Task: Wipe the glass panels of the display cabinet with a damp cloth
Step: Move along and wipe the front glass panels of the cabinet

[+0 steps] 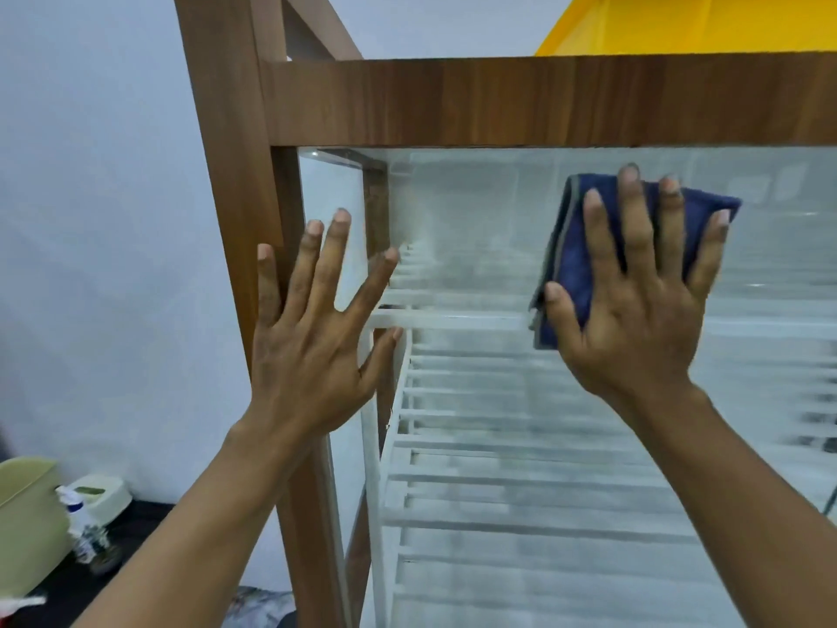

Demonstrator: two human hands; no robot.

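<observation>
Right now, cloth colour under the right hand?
Dark blue cloth, grey edge; head view.

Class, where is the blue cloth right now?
Head view, right side: the blue cloth is pressed to the glass panel under the right hand, just below the wooden top rail.
</observation>
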